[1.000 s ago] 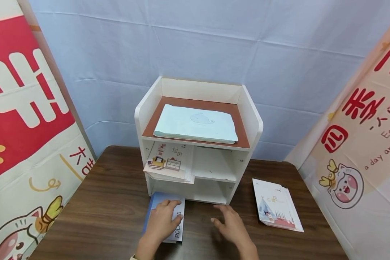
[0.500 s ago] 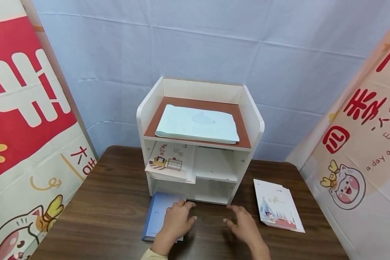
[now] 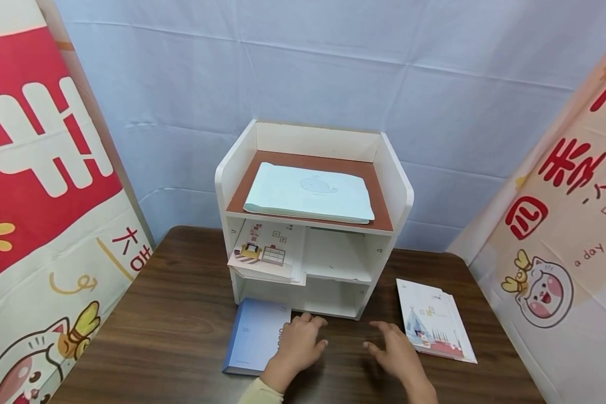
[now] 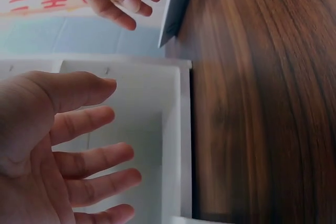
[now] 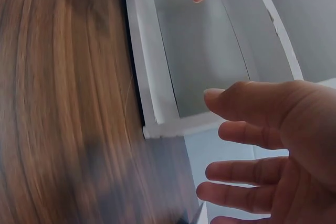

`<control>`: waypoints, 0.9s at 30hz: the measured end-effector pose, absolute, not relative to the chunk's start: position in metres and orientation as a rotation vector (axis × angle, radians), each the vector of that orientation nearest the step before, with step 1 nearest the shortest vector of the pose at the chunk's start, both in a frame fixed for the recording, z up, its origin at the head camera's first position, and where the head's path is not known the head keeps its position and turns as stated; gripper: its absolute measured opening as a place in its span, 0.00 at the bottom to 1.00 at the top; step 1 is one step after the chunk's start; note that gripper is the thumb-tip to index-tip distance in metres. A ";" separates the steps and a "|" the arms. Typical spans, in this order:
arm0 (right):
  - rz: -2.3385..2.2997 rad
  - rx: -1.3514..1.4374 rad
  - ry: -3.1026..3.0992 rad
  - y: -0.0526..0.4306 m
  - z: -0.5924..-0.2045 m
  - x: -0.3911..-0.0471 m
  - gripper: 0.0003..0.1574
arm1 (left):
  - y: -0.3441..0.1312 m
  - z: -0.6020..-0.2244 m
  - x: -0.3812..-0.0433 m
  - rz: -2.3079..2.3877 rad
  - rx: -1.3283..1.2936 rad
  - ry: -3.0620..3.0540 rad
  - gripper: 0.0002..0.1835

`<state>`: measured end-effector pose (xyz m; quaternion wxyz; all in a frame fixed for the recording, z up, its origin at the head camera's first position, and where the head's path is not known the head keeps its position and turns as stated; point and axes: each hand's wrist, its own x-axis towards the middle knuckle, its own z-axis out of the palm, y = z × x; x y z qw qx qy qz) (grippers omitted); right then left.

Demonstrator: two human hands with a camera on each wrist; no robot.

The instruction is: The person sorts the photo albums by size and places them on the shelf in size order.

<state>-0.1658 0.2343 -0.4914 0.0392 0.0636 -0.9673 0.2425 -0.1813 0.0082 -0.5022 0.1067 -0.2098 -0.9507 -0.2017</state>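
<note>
My left hand (image 3: 299,343) hovers over the table just right of a blue-and-white book (image 3: 255,335), its fingers spread and holding nothing; it hides part of that book's right side. Further right, my right hand (image 3: 395,349) is also empty, fingers apart. It is nearest to a white book (image 3: 428,314) with a tent picture on its cover. In the left wrist view the fingers (image 4: 100,161) stretch in front of the lower compartment. The right wrist view shows the fingers (image 5: 247,171) of my right hand loosely extended beside the shelf's corner.
A small white shelf (image 3: 403,193) stands at the back of the brown table (image 3: 182,314). A pale blue whale-print book (image 3: 308,193) lies on its top. Illustrated books (image 3: 265,252) lie in the middle compartment, jutting over its front edge. Printed cloths hang at both sides.
Both hands have moved to the right. My left hand has come off most of the blue-and-white book, whose cover now shows. The right hand has come closer to the white book.
</note>
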 end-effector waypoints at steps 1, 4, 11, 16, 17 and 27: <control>0.735 0.191 -2.968 0.237 -0.492 -0.166 0.28 | 0.010 -0.502 -0.182 -0.587 -0.625 -2.798 0.18; 0.716 0.180 -2.973 0.244 -0.492 -0.166 0.28 | 0.018 -0.503 -0.183 -0.560 -0.651 -2.798 0.19; 0.700 0.169 -2.978 0.262 -0.493 -0.164 0.27 | 0.034 -0.505 -0.187 -0.477 -0.718 -2.850 0.20; 0.678 0.162 -2.956 0.273 -0.493 -0.163 0.27 | 0.045 -0.506 -0.187 -0.435 -0.757 -2.851 0.19; 0.671 0.164 -2.955 0.275 -0.492 -0.164 0.27 | 0.047 -0.505 -0.187 -0.427 -0.766 -2.849 0.19; 0.673 0.102 -2.982 0.293 -0.492 -0.166 0.29 | 0.066 -0.506 -0.188 -0.363 -0.807 -2.892 0.19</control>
